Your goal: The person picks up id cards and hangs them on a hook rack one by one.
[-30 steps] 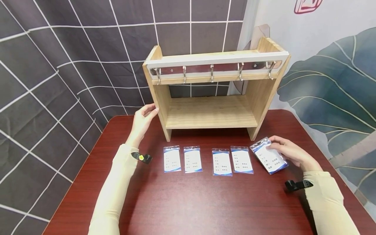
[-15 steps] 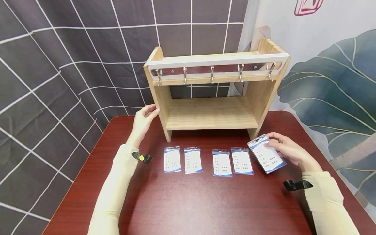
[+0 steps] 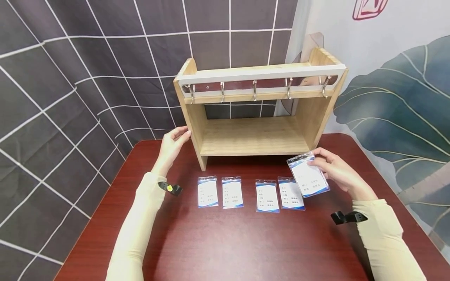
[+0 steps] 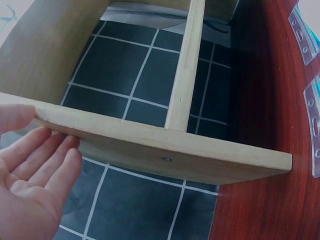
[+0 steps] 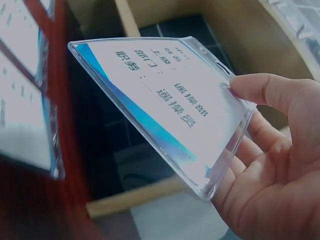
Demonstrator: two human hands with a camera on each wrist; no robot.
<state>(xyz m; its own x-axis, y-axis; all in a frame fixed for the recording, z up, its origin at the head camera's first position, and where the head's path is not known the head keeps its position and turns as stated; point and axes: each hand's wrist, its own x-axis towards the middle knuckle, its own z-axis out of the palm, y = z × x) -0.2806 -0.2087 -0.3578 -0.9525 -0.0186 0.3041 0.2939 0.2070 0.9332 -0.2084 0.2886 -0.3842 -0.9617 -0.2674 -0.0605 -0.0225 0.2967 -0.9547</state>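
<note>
My right hand (image 3: 337,171) pinches a clear-sleeved badge (image 3: 309,175) near its slotted top edge, raised off the table. In the right wrist view, the thumb (image 5: 265,90) lies on the printed face of that badge (image 5: 170,95), with fingers behind it. On the left, my left hand (image 3: 170,146) holds the front edge of the wooden rack's (image 3: 195,128) side panel. The left wrist view has its thumb (image 4: 17,116) on the edge of the panel (image 4: 150,142) and its fingers against the outer side. Metal hooks (image 3: 254,90) line the rack's front rail.
More badges lie in a row before the rack: one badge (image 3: 208,192) at the left, another badge (image 3: 232,192) beside it, a third badge (image 3: 267,196), and a badge (image 3: 291,195) partly under the held one. The red-brown table (image 3: 225,242) extends toward me.
My right hand has lifted the badge from the table and moved it up and left, toward the rack. My left hand keeps its place on the side panel.
</note>
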